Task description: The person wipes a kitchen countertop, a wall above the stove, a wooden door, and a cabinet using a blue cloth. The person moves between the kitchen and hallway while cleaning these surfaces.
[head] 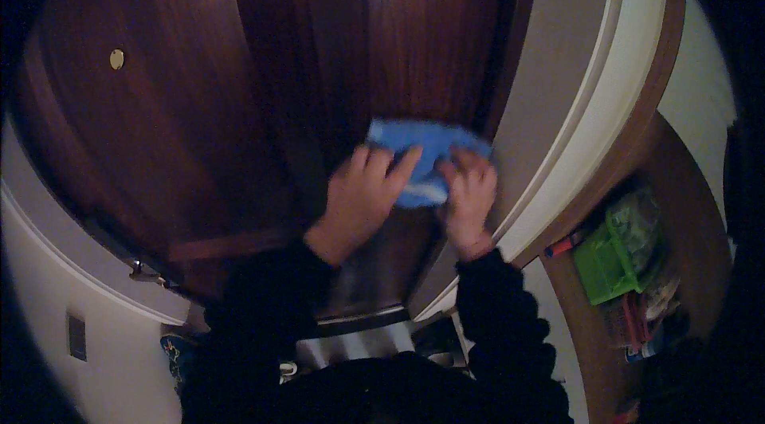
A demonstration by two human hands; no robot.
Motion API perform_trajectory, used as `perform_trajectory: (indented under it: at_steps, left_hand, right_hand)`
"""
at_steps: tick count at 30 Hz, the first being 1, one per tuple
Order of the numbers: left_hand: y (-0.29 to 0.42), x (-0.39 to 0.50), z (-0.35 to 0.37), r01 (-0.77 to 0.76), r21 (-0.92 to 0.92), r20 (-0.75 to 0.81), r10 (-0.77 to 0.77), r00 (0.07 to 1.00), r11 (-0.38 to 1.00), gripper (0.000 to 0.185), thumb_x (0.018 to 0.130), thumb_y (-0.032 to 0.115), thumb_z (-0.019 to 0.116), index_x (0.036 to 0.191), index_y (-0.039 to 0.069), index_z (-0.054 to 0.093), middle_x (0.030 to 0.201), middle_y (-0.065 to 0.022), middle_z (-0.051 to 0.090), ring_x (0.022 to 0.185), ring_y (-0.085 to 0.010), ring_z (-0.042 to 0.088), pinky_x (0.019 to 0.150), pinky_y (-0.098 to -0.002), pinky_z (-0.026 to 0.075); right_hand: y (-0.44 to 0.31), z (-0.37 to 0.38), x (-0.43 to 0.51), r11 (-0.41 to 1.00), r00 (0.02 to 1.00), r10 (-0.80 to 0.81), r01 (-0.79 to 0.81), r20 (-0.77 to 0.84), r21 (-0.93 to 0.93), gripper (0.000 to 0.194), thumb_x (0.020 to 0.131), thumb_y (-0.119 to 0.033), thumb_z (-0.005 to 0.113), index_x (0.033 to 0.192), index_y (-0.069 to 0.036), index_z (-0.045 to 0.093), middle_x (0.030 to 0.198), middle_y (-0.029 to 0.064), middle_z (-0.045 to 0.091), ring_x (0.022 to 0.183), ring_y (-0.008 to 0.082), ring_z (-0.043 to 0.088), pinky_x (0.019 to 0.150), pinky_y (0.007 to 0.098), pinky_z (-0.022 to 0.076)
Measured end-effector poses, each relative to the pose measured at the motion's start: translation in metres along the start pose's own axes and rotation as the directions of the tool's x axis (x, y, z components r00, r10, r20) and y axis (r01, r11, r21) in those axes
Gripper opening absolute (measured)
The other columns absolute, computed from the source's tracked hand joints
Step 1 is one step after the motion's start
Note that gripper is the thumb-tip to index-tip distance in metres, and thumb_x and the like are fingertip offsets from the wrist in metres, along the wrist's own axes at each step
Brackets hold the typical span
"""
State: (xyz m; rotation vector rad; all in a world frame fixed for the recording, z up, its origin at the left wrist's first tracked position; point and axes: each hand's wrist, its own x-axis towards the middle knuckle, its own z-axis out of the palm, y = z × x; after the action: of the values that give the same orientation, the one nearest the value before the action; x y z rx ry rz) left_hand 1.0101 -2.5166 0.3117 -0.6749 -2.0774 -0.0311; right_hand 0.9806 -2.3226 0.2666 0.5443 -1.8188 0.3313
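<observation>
Both hands are on a blurred blue cloth [430, 136], which has a pale patch at its lower edge. My left hand [361, 200] grips its left side, the thumb and fingers lying over the fabric. On the other side, my right hand [473, 200] holds the cloth with bent fingers. Behind it rises a dark reddish-brown wooden door [179, 125] with raised panels. The cloth is near the door's right edge; whether it touches the wood I cannot tell.
A round brass-coloured fitting [117, 59] sits on the door, and a metal handle [143, 271] is at lower left. Right of the pale door frame [556, 77], a brown wooden shelf [687, 185] bears a green plastic basket [603, 262] and several small items. A dark wall plate [76, 335] is at left.
</observation>
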Motion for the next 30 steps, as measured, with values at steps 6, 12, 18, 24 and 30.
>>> perform_trajectory:
  at_steps: [6, 12, 18, 24, 30]
  left_hand:
    - [0.024, -0.133, 0.06, 0.174, -0.126, 0.579, -0.07, 0.812, 0.977, 0.059, 0.083, 0.016, 0.059, 0.14, 0.027, 0.05, 0.109, -0.0115, 0.058, 0.101, -0.0326, 0.057, 0.075, -0.0452, 0.056]
    - [0.018, -0.168, 0.086, 0.2, -0.398, 0.576, 0.074, 0.814, 0.895, 0.06, 0.074, 0.012, 0.067, 0.133, 0.018, 0.057, 0.115, -0.014, 0.059, 0.102, -0.0335, 0.059, 0.078, -0.0411, 0.055]
    - [0.018, -0.003, -0.003, -0.131, -0.579, -0.012, 0.152, 0.988, 0.805, 0.074, 0.059, 0.002, 0.072, 0.132, 0.011, 0.058, 0.111, -0.0131, 0.055, 0.101, -0.0303, 0.057, 0.08, -0.0397, 0.054]
    - [0.026, 0.19, -0.098, -0.3, -0.178, -0.5, 0.176, 0.848, 0.937, 0.072, 0.064, -0.008, 0.063, 0.133, 0.011, 0.057, 0.113, -0.0176, 0.055, 0.102, -0.037, 0.058, 0.086, -0.0425, 0.051]
    - [0.025, 0.303, -0.131, -0.243, 0.036, -0.668, 0.204, 0.715, 0.969, 0.08, 0.066, -0.006, 0.066, 0.141, 0.018, 0.048, 0.12, -0.0177, 0.053, 0.107, -0.0388, 0.057, 0.084, -0.0451, 0.054]
  right_hand:
    - [-0.031, 0.034, -0.159, 0.965, 0.842, 0.177, -0.249, 0.51, 0.076, 0.035, 0.075, -0.018, 0.065, 0.11, -0.017, 0.062, 0.124, 0.0076, 0.054, 0.111, 0.0344, 0.051, 0.088, 0.0464, 0.0471]
    - [-0.05, -0.003, -0.158, 0.976, 0.726, 0.135, -0.214, 0.674, 0.034, 0.042, 0.07, -0.021, 0.071, 0.109, -0.013, 0.061, 0.108, 0.0082, 0.06, 0.104, 0.0312, 0.056, 0.086, 0.0416, 0.0503]
    - [-0.006, -0.142, 0.004, 0.996, 0.955, -0.031, 0.054, 0.295, -0.069, 0.039, 0.068, -0.009, 0.064, 0.106, -0.015, 0.066, 0.112, 0.0034, 0.064, 0.102, 0.0262, 0.058, 0.079, 0.0384, 0.0515]
    - [0.054, -0.211, 0.191, 0.838, 0.886, -0.454, 0.388, -0.096, -0.384, 0.042, 0.066, -0.002, 0.061, 0.106, -0.014, 0.065, 0.11, 0.0068, 0.063, 0.099, 0.0303, 0.058, 0.084, 0.0401, 0.0492]
    - [0.095, -0.222, 0.304, 0.834, 0.845, -0.478, 0.351, -0.239, -0.426, 0.069, 0.058, 0.009, 0.065, 0.12, -0.019, 0.059, 0.126, 0.0083, 0.058, 0.112, 0.0348, 0.054, 0.096, 0.0404, 0.0475]
